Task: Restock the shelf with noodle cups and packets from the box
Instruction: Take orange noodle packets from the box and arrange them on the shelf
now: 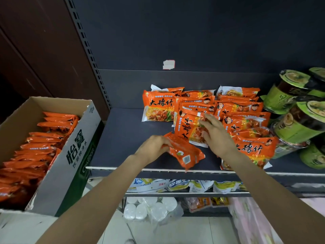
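Packets [228, 110] are piled mid-shelf [123, 138], cups [297, 110] stacked to their right; the box [77, 155] of packets is set left.

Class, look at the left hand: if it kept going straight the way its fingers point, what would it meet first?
The left hand points right, so probably the upright packet under the right hand; depth is unclear.
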Available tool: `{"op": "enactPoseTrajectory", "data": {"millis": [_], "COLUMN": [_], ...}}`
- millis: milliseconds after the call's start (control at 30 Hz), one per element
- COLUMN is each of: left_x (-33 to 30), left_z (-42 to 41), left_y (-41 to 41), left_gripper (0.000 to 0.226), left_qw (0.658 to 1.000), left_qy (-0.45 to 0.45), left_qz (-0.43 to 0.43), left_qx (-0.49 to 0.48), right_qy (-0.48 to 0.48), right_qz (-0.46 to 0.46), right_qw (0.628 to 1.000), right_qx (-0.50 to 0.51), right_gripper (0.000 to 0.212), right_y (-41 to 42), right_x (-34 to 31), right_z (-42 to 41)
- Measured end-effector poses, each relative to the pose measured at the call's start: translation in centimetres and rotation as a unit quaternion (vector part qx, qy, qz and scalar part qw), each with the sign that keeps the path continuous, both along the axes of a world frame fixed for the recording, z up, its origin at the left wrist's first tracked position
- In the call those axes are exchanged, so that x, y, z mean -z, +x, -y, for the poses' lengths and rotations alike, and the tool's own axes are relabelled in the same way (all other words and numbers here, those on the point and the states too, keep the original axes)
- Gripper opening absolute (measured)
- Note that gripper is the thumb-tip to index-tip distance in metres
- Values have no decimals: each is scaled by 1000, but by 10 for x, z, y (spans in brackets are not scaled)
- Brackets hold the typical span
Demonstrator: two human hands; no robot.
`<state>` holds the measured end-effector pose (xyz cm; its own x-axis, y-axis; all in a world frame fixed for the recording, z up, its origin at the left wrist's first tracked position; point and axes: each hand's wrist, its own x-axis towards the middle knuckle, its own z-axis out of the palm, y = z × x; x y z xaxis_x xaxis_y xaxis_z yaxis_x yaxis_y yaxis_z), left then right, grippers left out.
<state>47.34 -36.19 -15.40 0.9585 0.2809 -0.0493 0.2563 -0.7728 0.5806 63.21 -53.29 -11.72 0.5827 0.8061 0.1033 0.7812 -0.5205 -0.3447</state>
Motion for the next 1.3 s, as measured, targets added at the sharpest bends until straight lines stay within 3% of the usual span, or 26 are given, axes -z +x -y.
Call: {"op": "enactPoseTrajectory", "data": {"millis": [200,300,400,467,567,733,867,1067,1300], "left_x": [-32,-38,-39,-42,-46,-40,-38,-45,-67], "left_z": [2,-3,-3,1,5,9,14,11,-16], "left_y": [35,56,74,83,91,89,90,74,-4], "left_gripper": [15,13,27,36,42,47,43,39,23], "left_qw": [977,952,940,933,932,949,963,973,962], "left_qy": [-141,-218,-221,-215,-225,-231,-189,-77,42], "left_qz": [67,79,66,56,50,36,54,95,154], "left_qx": [-143,-197,-253,-281,-280,-211,-185,-195,-220], "right_qy": [98,105,130,111,43,19,-24,70,129], "right_qz": [-188,-208,-226,-193,-59,50,121,105,-53], "right_qw": [977,971,964,974,993,992,989,992,989], "right_qx": [31,43,49,46,89,114,78,25,-51], "right_gripper": [46,61,67,58,49,59,49,45,34], "right_y": [0,2,6,12,25,35,40,20,-41], "right_x": [-24,-30,-32,-27,-18,-7,1,-8,-28], "right_z": [-1,-1,-2,-3,-6,-10,-12,-19,-71]}}
